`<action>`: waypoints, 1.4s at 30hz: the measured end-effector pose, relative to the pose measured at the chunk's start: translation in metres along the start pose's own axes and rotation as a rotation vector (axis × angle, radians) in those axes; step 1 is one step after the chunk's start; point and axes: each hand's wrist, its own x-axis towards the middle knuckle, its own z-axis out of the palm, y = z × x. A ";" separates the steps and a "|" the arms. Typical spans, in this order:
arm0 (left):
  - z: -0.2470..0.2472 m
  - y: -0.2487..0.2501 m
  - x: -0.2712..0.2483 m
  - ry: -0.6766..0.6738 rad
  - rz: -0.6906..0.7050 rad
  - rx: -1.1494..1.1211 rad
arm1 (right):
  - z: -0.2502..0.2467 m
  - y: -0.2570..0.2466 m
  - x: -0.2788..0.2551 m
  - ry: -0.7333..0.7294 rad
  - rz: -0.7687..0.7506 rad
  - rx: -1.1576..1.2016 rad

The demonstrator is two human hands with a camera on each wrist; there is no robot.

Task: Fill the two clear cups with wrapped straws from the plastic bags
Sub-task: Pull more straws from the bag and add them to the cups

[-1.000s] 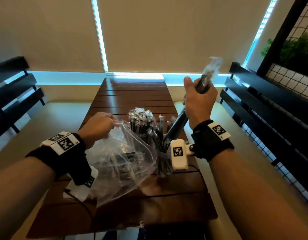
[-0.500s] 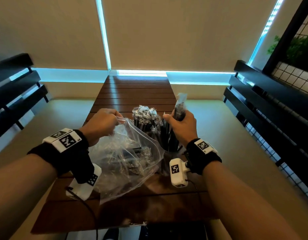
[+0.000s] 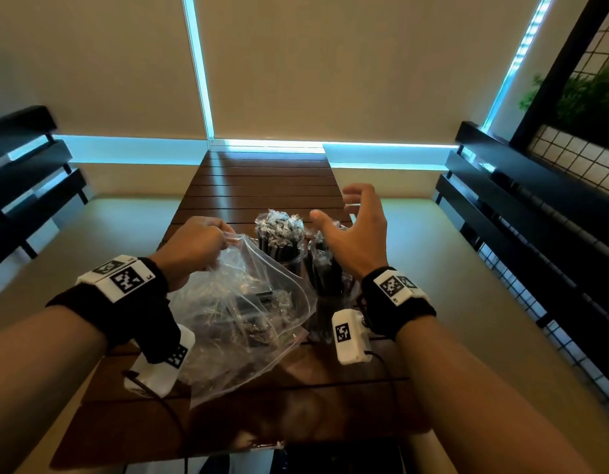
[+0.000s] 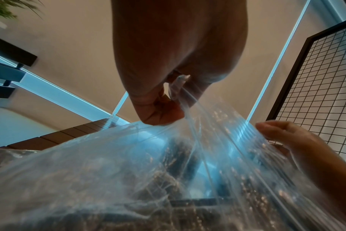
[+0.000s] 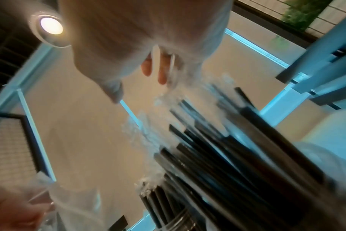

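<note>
Two clear cups stand on the wooden table (image 3: 262,179). The far cup (image 3: 279,248) is packed with black wrapped straws with crinkled clear ends. The near cup (image 3: 325,302) also holds black wrapped straws (image 5: 237,156). My left hand (image 3: 193,248) pinches the top edge of a clear plastic bag (image 3: 241,313), holding its mouth up; the pinch shows in the left wrist view (image 4: 168,107). Dark straws lie inside the bag (image 4: 178,195). My right hand (image 3: 354,230) hovers just above the near cup, fingers spread, holding nothing.
Dark slatted benches flank the table, one on the left (image 3: 25,186) and one on the right (image 3: 535,213). A wire grid panel with a green plant (image 3: 587,97) stands at the far right. Cables run from the wrist cameras across the table's near part.
My right hand brought a bundle of wrapped straws down into the near cup, let go, and now hovers open above it. The left hand kept holding the bag.
</note>
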 end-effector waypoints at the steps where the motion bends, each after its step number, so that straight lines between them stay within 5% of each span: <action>1: 0.001 0.000 0.000 0.000 -0.004 -0.002 | -0.001 -0.003 0.003 0.051 -0.065 -0.096; 4: 0.001 0.001 0.000 0.008 -0.007 0.002 | -0.002 -0.006 0.013 0.042 -0.134 -0.461; 8: 0.003 0.002 -0.001 0.001 0.002 0.011 | 0.009 0.017 0.004 -0.574 0.117 -0.745; 10: 0.003 0.002 -0.003 -0.002 0.006 0.020 | 0.015 0.028 -0.005 -0.663 0.189 -0.702; 16: 0.000 0.003 -0.005 -0.010 0.010 0.004 | -0.002 0.026 -0.009 -0.293 0.110 -0.054; 21: -0.002 0.000 -0.004 -0.014 0.006 0.011 | -0.001 0.040 -0.020 -0.360 0.061 -0.137; 27: -0.001 -0.001 -0.003 -0.026 0.015 0.019 | -0.008 0.024 -0.001 -0.261 -0.099 -0.174; 30: 0.000 -0.002 -0.002 -0.027 0.006 0.014 | 0.003 0.019 0.001 -0.498 -0.146 -0.430; 33: 0.001 -0.002 -0.002 -0.032 0.003 0.020 | 0.015 0.023 -0.012 -0.625 -0.107 -0.506; 38: -0.002 -0.001 -0.003 -0.032 0.001 0.018 | -0.013 0.033 -0.029 -0.122 -0.040 0.110; 42: -0.004 -0.005 -0.003 -0.039 -0.017 -0.017 | -0.021 0.061 -0.066 -0.248 0.223 0.159</action>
